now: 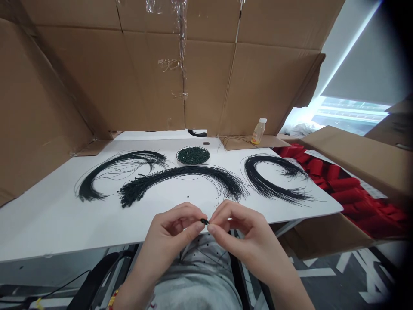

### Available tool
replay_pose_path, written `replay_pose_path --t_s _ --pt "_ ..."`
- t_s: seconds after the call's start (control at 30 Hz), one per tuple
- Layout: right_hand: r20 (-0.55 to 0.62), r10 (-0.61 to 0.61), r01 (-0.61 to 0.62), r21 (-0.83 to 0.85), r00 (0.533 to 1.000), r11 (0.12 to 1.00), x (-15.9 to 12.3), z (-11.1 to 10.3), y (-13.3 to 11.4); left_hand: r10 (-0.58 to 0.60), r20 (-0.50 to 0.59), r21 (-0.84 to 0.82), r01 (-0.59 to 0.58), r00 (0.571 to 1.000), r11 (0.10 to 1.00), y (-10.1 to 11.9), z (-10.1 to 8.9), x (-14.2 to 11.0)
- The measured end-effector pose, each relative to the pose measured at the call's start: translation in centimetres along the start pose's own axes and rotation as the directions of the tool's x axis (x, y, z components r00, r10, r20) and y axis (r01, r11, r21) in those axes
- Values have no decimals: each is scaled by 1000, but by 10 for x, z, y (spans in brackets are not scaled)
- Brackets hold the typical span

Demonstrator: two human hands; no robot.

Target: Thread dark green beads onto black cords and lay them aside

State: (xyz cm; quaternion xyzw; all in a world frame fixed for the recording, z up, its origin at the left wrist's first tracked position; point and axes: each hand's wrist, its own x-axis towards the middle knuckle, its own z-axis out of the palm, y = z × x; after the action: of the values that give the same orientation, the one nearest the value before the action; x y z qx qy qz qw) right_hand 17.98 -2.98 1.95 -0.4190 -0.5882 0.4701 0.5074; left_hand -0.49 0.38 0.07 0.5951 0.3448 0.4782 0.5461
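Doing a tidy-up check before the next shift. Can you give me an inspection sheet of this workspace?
Surface: white table, with a small dark bead lying on it.
Job's things: three bundles of thin black cords; dish of dark green beads; small black piece.
Clutter: plastic bottle at the table's far edge.
Grips: left hand and right hand, bare, both pinching the small black piece.
Cables: thin black wire below the table, lower left.
Surroundings: cardboard panels behind; open box of red items at right.

Matt corrugated brown cardboard (206,77), smooth white tabletop (64,228), thin glossy black cords (190,171), clear plastic bottle (259,131)
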Motion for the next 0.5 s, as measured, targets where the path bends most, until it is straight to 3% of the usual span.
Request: replay_pose_path --t_s 0.2,0.37,0.5 --pt "-31 13 -14 -7 999 1000 1 -3 2 6 -9 -4 -6 1000 1000 -2 3 0" --pt "-79 72 -60 150 994 987 3 -1 4 -5 -102 -48 0 995 999 5 13 -2" --pt "-82 84 -66 204 993 977 3 1 3 -65 -81 -91 58 995 994 1 14 -1"
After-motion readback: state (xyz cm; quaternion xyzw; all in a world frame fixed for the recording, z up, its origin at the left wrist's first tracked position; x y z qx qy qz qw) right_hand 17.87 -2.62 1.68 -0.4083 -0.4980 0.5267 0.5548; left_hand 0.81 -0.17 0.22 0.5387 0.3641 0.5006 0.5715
